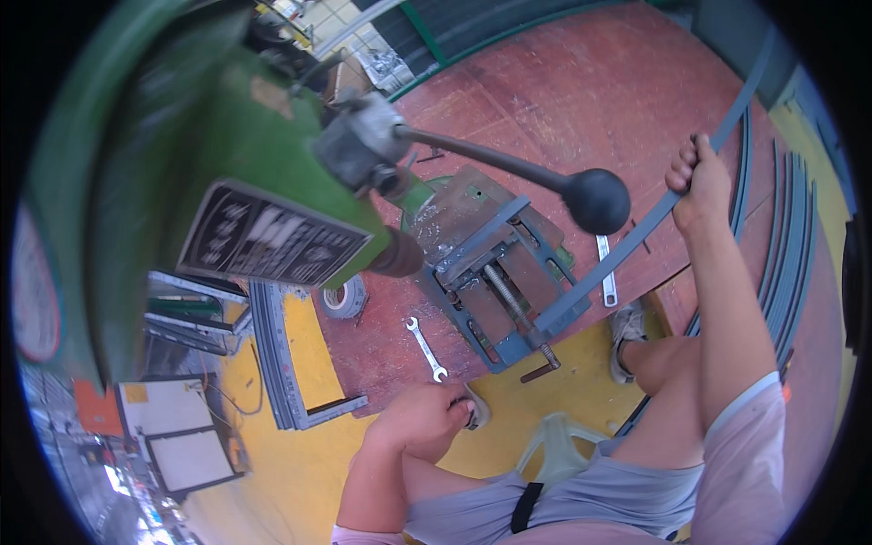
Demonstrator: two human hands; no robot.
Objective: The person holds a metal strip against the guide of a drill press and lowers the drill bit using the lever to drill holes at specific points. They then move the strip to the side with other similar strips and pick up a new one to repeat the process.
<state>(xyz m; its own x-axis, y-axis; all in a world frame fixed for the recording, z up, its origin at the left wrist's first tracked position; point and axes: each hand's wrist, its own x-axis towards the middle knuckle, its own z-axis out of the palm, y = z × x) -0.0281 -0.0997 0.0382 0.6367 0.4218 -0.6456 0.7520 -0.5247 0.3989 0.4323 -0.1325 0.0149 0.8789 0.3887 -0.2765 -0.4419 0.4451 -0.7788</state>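
My right hand (pixel 700 178) grips a long grey metal strip (pixel 630 242), whose lower end lies across the front of a blue machine vise (pixel 507 289). The strip runs up past the hand to the far right. My left hand (pixel 436 412) is curled near my knee, close to a double open-ended wrench (pixel 426 349) on the red table; whether it holds something small is hidden. Above the vise, at left, is a green drill press (pixel 272 191) with its chuck (pixel 398 252) and a feed lever ending in a black ball knob (pixel 595 201).
A roll of tape (pixel 344 296) and another wrench (pixel 605 271) lie on the red table (pixel 545 88). Bundled strips (pixel 790 238) lie at the right. Grey metal frames (pixel 279 361) stand at the left table edge. A plastic stool (pixel 555 443) is under me.
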